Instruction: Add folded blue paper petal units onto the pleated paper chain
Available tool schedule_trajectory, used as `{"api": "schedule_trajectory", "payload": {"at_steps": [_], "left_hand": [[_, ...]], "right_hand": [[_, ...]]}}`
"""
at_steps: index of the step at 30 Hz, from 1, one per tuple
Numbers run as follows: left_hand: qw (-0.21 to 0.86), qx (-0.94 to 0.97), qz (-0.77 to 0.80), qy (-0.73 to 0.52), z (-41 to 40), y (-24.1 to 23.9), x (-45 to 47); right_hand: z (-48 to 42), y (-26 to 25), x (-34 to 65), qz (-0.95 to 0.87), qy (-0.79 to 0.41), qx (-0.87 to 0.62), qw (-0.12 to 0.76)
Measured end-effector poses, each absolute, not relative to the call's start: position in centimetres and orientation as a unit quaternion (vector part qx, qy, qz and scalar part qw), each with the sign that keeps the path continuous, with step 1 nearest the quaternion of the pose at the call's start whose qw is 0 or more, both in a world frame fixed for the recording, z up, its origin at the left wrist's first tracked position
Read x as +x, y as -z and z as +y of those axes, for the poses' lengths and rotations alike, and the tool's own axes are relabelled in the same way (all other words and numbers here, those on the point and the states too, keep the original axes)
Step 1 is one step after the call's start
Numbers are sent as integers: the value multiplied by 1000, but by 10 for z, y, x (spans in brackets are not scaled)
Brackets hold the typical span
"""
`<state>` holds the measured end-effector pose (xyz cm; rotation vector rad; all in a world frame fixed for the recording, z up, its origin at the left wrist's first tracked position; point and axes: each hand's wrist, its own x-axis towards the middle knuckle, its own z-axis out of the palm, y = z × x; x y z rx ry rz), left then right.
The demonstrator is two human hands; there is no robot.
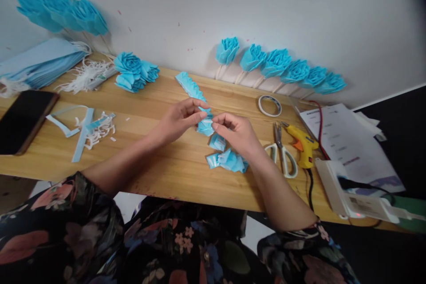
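Observation:
My left hand has its thumb and fingers pinched at the top of a folded light-blue petal. From the other side, the closed fingertips of my right hand grip this petal's edge, where a small white shiny patch shows. Beyond my left fingers a row of overlapping blue petals with a scalloped edge lies on the wooden table. Below my right hand are a loose folded petal and a small heap of blue petals, partly hidden by my wrist.
White-handled scissors, a yellow glue gun and a tape roll lie at right, near a power strip. Stemmed blue flowers lean on the wall. At left are face masks, blue-white scraps and a phone.

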<state>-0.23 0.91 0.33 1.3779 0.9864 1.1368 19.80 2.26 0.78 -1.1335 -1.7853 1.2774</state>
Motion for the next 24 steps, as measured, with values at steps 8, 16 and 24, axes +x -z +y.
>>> {"api": "schedule_trajectory", "payload": {"at_steps": [8, 16, 24], "left_hand": [[564, 538, 445, -441, 7, -3, -3], [582, 528, 443, -431, 9, -2, -4], [579, 535, 435, -435, 10, 0, -4]], "right_hand": [[22, -6, 196, -661, -495, -441, 353], [22, -7, 199, -637, -548, -426, 335], [21, -7, 199, -644, -542, -432, 323]]}}
